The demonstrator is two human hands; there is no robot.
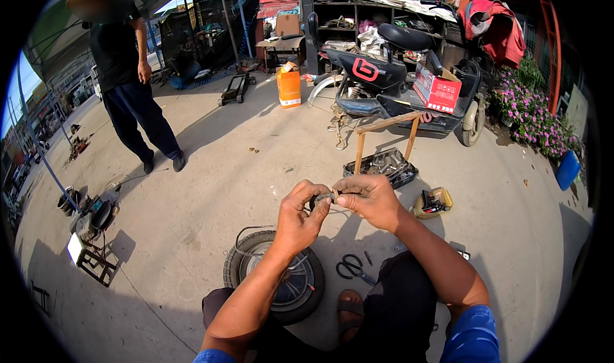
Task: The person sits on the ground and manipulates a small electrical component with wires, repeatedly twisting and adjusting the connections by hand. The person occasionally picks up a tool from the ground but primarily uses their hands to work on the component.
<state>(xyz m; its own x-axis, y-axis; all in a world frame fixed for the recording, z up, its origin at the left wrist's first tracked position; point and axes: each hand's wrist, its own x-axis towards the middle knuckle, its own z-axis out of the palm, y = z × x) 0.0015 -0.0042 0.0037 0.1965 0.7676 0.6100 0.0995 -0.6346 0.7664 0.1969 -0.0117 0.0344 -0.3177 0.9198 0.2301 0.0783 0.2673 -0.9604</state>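
In front of my body, my left hand [298,215] and my right hand [376,204] meet with fingertips pinched together. Between them is a small dark piece with a brownish bit [334,195]; the fingers cover most of it, so its kind cannot be made out. Below my left forearm, a wheel with a black tyre [231,268] and a metal hub lies flat on the ground. A grey cable [238,240] loops over the tyre's upper side. Black-handled scissors [350,267] lie between the wheel and my right knee, beside a short dark rod [368,258].
Beyond my hands are a black tray of metal tools [390,165], a wooden frame [387,121] and a yellowish container [435,203]. An electric scooter [371,75] carries a red box [437,89]. An orange box [289,87] stands farther back. A person [128,75] stands at left, near a small stool [89,257].
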